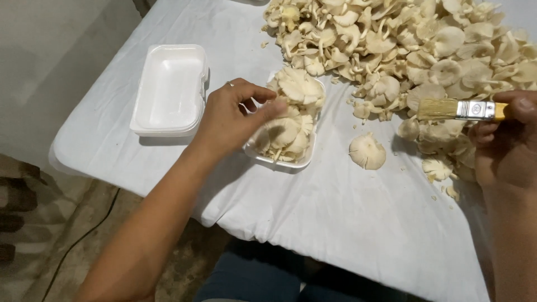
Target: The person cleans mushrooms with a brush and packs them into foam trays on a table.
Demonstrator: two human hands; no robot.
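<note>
The left hand (232, 117) pressed fingertips onto pale oyster mushrooms filling a white foam tray (279, 161). The right hand (506, 140) gripped a yellow-handled bristle brush (458, 109) beside the large heap of loose mushrooms (414, 50); an empty white foam tray (169, 89) sat left.

Big pile of mushrooms (414, 50) fills the top right of the table (335, 223), so no way thru there w/o bumping them. Open white cloth at the bottom has lots of room, w/ only one loose mushroom (367, 151) and a few bits near the right edge. There's a thin gap btw the empty foam tray (168, 89) and the full tray (279, 162), but the left hand (229, 120) sits over it.
</note>
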